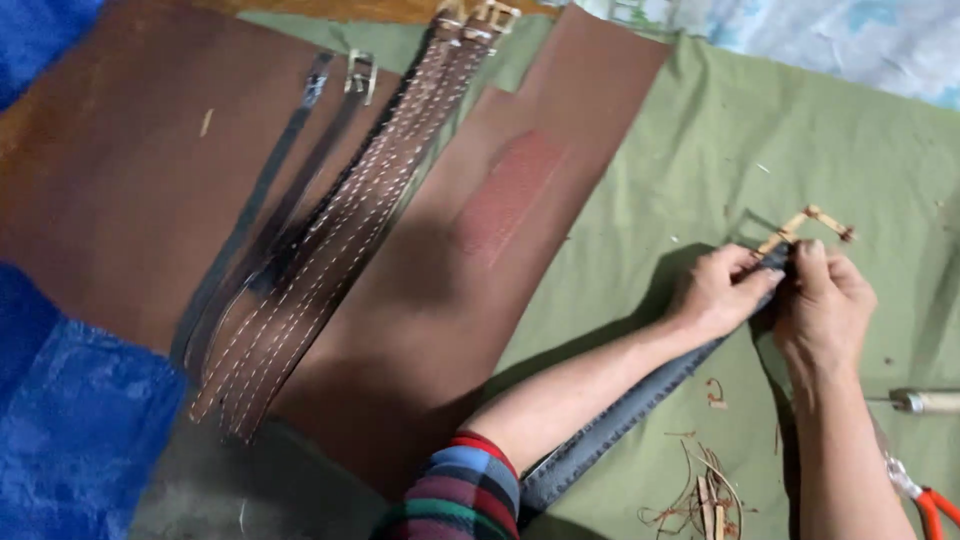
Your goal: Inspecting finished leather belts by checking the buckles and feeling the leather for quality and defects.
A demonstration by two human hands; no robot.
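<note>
My left hand (pixel 716 290) and my right hand (pixel 822 300) meet at the end of a grey stitched belt strap (pixel 630 405) that runs diagonally down to the lower middle. Both hands pinch the strap's tip where a brass-coloured buckle (pixel 812 224) sticks out above my fingers. The strap lies on a green cloth (pixel 700 140). My left forearm wears a striped sleeve (pixel 460 495).
Several brown stitched belts (pixel 340 230) and dark straps (pixel 255 215) lie on brown leather sheets (pixel 120 180) at the left. Leather trimmings (pixel 705 495) lie near the bottom. An awl-like wooden-handled tool (pixel 925 402) and orange-handled pliers (pixel 930 500) sit at the right edge. Blue plastic (pixel 70 420) covers the lower left.
</note>
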